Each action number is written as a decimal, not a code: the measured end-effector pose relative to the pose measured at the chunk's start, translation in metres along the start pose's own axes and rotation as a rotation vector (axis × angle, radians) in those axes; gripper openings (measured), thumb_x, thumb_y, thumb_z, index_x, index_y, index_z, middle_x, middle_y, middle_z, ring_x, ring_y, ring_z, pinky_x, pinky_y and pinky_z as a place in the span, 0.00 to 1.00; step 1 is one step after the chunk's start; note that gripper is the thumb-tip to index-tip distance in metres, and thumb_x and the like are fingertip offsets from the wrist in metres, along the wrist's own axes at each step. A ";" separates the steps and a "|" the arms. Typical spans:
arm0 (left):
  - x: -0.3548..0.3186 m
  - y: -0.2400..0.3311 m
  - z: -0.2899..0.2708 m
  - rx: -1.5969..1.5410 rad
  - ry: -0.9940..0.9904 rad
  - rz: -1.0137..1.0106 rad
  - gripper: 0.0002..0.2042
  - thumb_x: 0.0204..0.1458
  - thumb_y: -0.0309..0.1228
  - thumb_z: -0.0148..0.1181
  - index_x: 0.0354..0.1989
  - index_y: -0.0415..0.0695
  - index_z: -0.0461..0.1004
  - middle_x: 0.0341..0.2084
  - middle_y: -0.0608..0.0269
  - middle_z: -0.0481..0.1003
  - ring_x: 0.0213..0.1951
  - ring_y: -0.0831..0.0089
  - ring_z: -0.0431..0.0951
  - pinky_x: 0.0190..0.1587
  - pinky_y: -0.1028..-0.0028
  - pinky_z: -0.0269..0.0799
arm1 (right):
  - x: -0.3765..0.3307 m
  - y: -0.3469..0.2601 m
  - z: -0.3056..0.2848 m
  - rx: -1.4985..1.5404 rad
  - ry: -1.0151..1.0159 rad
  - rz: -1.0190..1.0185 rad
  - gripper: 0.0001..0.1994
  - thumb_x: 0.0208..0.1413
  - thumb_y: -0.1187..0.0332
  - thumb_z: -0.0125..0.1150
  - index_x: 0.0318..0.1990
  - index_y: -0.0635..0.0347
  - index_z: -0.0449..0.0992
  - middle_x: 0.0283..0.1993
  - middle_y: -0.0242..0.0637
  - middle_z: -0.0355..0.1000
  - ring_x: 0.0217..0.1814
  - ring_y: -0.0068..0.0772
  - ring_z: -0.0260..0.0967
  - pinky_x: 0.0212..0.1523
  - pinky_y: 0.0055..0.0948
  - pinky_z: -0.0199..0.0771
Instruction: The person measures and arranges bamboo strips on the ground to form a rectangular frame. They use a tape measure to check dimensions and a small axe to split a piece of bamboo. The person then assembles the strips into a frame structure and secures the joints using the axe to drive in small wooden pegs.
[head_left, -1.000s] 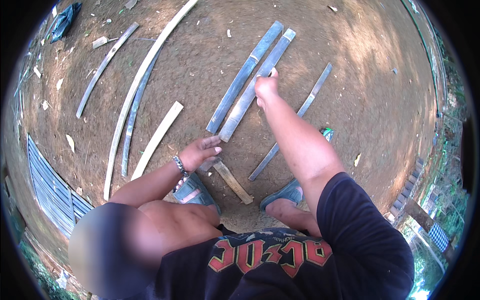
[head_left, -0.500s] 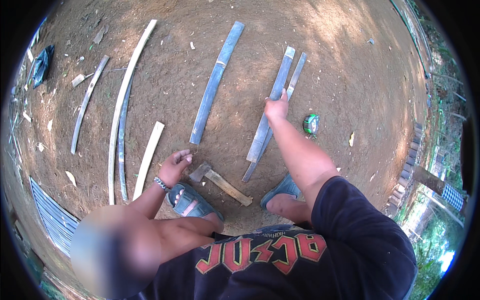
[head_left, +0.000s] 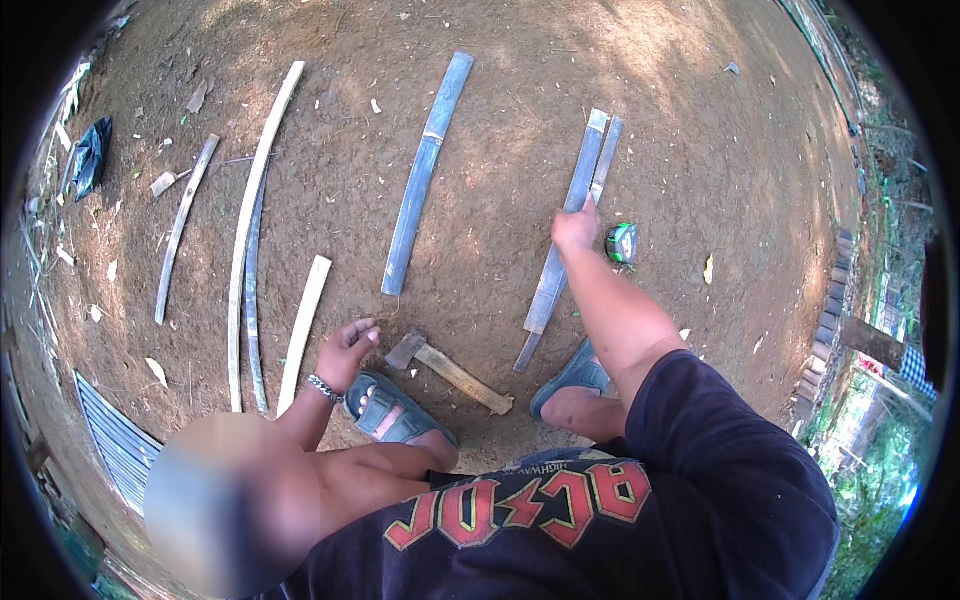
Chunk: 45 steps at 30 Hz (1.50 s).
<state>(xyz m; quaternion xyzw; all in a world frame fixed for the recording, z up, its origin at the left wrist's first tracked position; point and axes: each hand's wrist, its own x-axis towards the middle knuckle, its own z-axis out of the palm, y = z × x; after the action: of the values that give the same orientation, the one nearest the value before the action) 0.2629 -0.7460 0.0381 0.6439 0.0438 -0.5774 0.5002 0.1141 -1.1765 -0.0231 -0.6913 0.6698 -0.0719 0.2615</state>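
Note:
My right hand point(head_left: 576, 230) is closed around the middle of a wide, grey-blue split bamboo slat point(head_left: 585, 165). A narrower bamboo strip point(head_left: 606, 158) lies along its right side, partly hidden under the slat and my hand. Just right of my hand, a green and black tape measure point(head_left: 621, 243) rests on the dirt. My left hand point(head_left: 348, 352) hangs low with its fingers loosely apart, holding nothing. Beside it, a wooden-handled hatchet point(head_left: 460, 381) lies between my sandalled feet. Another wide bamboo slat point(head_left: 417, 200) lies on the ground between my hands, touched by neither.
To the left lie a long pale bamboo strip point(head_left: 255, 190), a dark strip point(head_left: 252, 300), a short pale piece point(head_left: 305, 325) and a short brown strip point(head_left: 185, 230). Farther left are a black plastic bag point(head_left: 91, 158) and a corrugated sheet point(head_left: 110, 435). A brick-like edging point(head_left: 828, 310) runs at right.
My right hand has shifted the wide slat to the right, and it now lies more nearly parallel to the narrow strip. My left hand stays low, and the view has moved a little.

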 end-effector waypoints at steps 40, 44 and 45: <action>0.003 -0.019 -0.016 0.015 -0.023 -0.033 0.24 0.61 0.33 0.61 0.62 0.36 0.66 0.49 0.62 0.77 0.44 0.78 0.78 0.46 0.77 0.73 | -0.007 -0.008 -0.024 -0.273 0.004 -0.072 0.33 0.54 0.62 0.62 0.67 0.60 0.63 0.61 0.50 0.64 0.64 0.52 0.64 0.63 0.45 0.68; 0.000 -0.022 -0.018 0.024 -0.005 -0.020 0.24 0.61 0.34 0.61 0.62 0.37 0.66 0.48 0.63 0.78 0.44 0.78 0.78 0.45 0.77 0.73 | -0.010 -0.019 -0.028 -0.312 -0.023 -0.043 0.32 0.55 0.61 0.61 0.67 0.60 0.63 0.61 0.49 0.64 0.64 0.51 0.64 0.63 0.44 0.68; 0.000 -0.022 -0.017 0.021 -0.002 -0.017 0.24 0.60 0.34 0.61 0.62 0.37 0.66 0.48 0.63 0.78 0.44 0.78 0.78 0.45 0.77 0.73 | -0.009 -0.018 -0.028 -0.315 -0.026 -0.037 0.32 0.55 0.61 0.61 0.67 0.60 0.63 0.61 0.48 0.64 0.65 0.51 0.64 0.63 0.44 0.68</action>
<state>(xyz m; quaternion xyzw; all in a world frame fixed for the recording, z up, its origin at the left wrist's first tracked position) 0.2606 -0.7234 0.0217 0.6480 0.0427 -0.5828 0.4884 0.1163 -1.1755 0.0112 -0.7369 0.6564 0.0381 0.1574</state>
